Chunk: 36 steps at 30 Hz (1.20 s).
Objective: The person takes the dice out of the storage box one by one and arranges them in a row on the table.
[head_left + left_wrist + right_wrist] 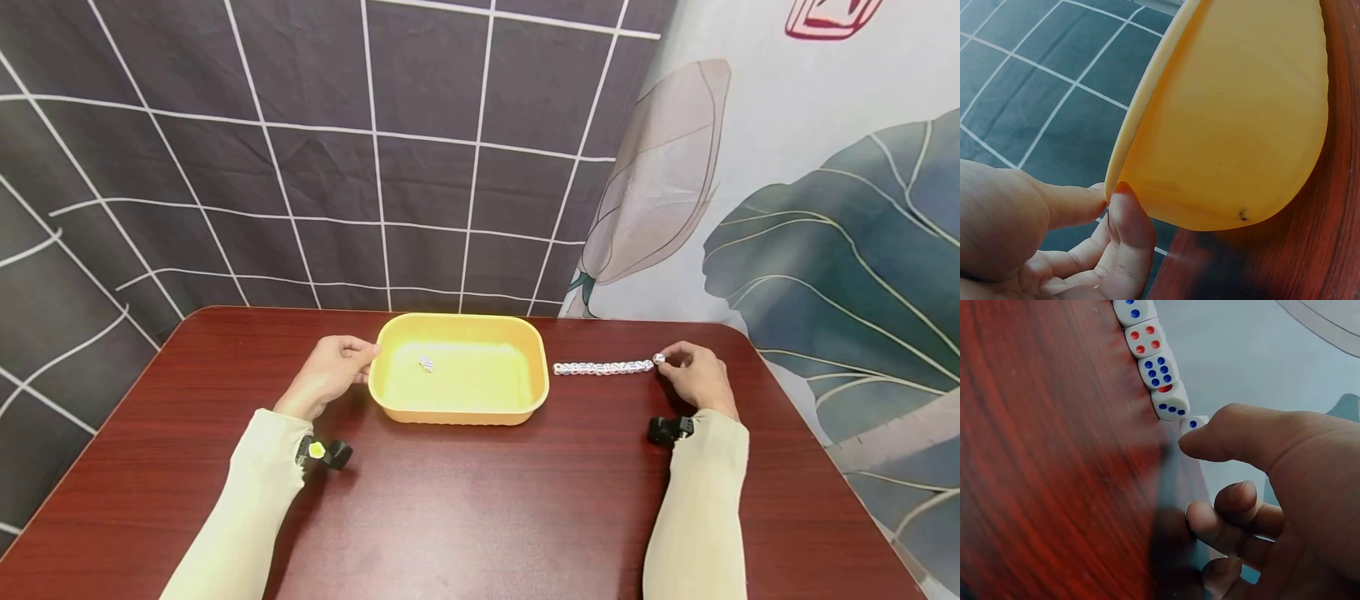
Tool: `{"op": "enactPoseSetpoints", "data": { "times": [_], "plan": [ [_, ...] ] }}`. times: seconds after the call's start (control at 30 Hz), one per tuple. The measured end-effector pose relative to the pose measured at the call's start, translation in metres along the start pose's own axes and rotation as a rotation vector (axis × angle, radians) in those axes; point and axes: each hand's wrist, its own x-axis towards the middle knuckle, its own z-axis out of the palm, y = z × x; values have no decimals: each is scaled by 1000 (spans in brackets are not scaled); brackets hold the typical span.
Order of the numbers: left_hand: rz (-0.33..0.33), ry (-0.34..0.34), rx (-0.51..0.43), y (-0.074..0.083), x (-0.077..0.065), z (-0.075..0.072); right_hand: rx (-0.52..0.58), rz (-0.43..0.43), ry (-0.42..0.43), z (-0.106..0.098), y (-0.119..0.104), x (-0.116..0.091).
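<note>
A yellow plastic basin (457,417) stands on the table's far half. My left hand (330,375) pinches its left rim between thumb and fingers, as the left wrist view (1124,240) shows close up. Inside the basin lies a small cluster of white dice (426,363). To the right of the basin runs a straight row of white dice (603,367) with red and blue pips. At the row's right end my right hand (697,377) pinches a single die (1194,424), partly hidden behind the thumb and close to the last die of the row.
The dark red wooden table (465,508) ends at a back edge just behind the basin. Beyond it hang a dark grid-patterned cloth (300,167) and a pale cloth with leaf prints (840,250). A black wrist camera (670,430) sits on each forearm.
</note>
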Motion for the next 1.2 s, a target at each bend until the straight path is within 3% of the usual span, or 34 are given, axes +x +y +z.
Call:
{"op": "enactPoseSetpoints", "data": {
  "times": [0.63, 0.93, 1.2],
  "plan": [
    [-5, 3, -10, 0, 0, 0, -6, -19, -145, -8, -5, -1],
    [-1, 7, -8, 0, 1, 0, -3, -40, -119, -16, -15, -3],
    [0, 6, -6, 0, 0, 0, -13, -111, -45, -22, -36, -5]
  ]
}}
